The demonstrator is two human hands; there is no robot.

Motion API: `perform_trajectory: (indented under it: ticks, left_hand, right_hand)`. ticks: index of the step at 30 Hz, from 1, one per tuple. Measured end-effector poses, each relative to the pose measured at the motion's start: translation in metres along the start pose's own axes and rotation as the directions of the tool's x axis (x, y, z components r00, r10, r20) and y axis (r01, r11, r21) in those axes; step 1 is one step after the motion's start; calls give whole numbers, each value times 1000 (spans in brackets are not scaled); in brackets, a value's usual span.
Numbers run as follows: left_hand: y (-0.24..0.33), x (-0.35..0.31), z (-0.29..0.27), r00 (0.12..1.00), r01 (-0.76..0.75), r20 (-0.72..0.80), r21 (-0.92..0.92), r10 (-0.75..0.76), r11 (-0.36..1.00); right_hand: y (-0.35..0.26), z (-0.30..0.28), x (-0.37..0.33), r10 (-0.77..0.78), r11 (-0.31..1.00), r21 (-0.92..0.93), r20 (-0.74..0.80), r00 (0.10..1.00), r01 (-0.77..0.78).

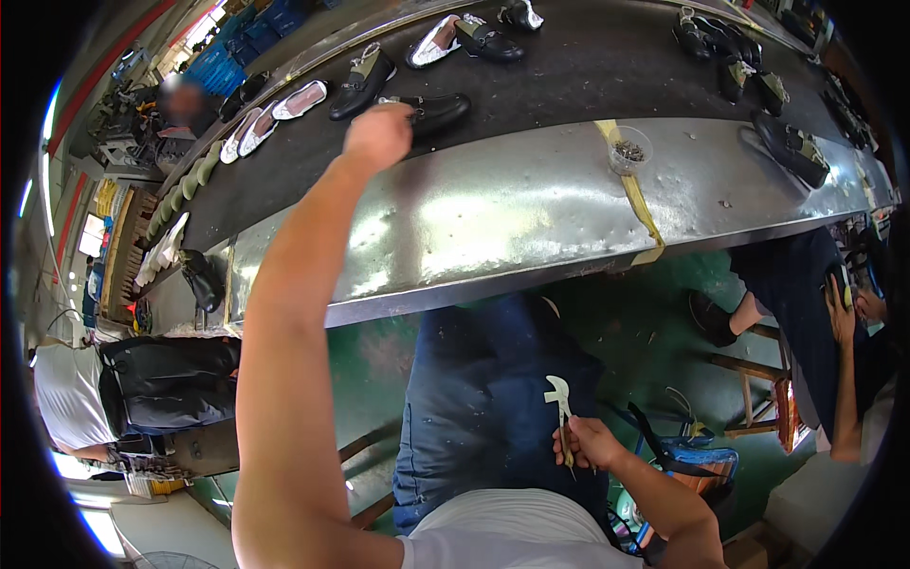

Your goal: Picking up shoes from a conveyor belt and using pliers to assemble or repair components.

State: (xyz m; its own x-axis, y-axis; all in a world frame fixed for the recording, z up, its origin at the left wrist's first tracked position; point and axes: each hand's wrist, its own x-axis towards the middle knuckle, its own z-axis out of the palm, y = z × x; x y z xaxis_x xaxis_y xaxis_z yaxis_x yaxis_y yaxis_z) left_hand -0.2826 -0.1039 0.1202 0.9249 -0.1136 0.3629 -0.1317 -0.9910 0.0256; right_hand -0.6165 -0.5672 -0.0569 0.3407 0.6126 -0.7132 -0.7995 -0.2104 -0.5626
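My left arm reaches far over the bench, and my left hand [379, 137] is closed at the near left end of a black shoe [442, 112] lying on the dark belt. The fingertips are partly hidden behind the hand. Above my lap, my right hand [590, 443] is wrapped around the handles of a pair of lasting pincers [560, 394], whose curved metal head points up and away from me. Just beyond the left hand stands another black shoe [363, 83] with a strap across it.
More black shoes [488, 40] and silver-white shoe parts [301, 100] sit along the belt [550, 81]. A clear cup of small metal pieces [628, 152] stands on the metal bench edge [512, 190]. One loafer [791, 150] lies at right. People sit on both sides.
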Motion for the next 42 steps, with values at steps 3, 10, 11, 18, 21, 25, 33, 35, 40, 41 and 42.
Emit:
perform_trajectory:
  ticks: [3,10,11,18,21,25,33,35,40,41,42]
  left_hand:
    - [-53,-53,-46,980,187,-3,334,-197,924]
    - [-103,-133,-86,734,662,547,-444,-403,604]
    - [-80,-148,-105,754,655,594,-647,-279,392]
    - [125,-306,-112,903,430,429,-899,-29,86]
    - [195,-383,-49,820,572,571,-820,-40,28]
    - [223,-414,-19,847,527,526,-806,-81,270]
    - [197,-397,-23,734,529,604,-795,310,297]
    - [199,-393,-17,587,574,698,-716,410,397]
    - [210,-392,-9,644,677,660,-727,387,114]
    - [210,-391,-8,646,676,658,-729,387,110]
    - [210,-390,-7,652,700,648,-713,394,16]
  right_hand:
    - [-1,2,-1,6,999,-33,3,1000,-6]
    - [15,10,-6,-2,1000,-29,-48,999,1]
    - [19,11,-6,-14,999,-39,-57,998,12]
    - [28,30,-10,-255,957,-188,-183,949,221]
    - [-4,51,-23,-558,638,-701,-136,819,318]
    - [-37,88,-30,-672,466,-800,-43,739,377]
    - [-81,105,-14,-642,-70,-858,429,636,508]
    - [-86,107,-15,-665,-127,-832,475,576,540]
    - [-98,111,-11,-628,40,-965,177,758,258]
    - [-96,107,-7,-626,37,-966,177,759,256]
    - [-92,100,-1,-660,128,-952,126,741,277]
